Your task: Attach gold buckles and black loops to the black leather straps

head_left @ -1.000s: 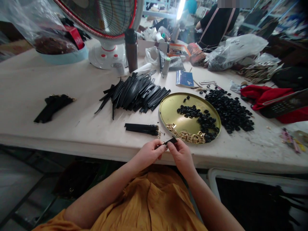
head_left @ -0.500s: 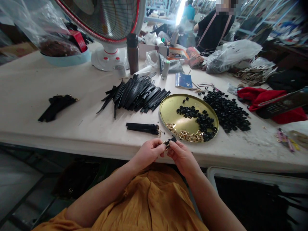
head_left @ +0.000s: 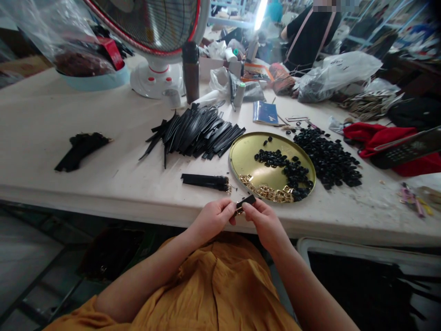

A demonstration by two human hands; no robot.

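head view: left hand (head_left: 213, 218) and right hand (head_left: 263, 219) pinch black strap (head_left: 245, 202).

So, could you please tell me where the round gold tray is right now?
In the head view, the gold tray sits on the table right of centre, between the black straps and the loose black beads.

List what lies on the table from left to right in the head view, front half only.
Small black bundle → pile of black strips → gold tray → loose heap of black pieces → red cloth.

Long pale worktable (head_left: 51, 138), bright tube light (head_left: 259, 13) behind, grey floor (head_left: 20, 257).
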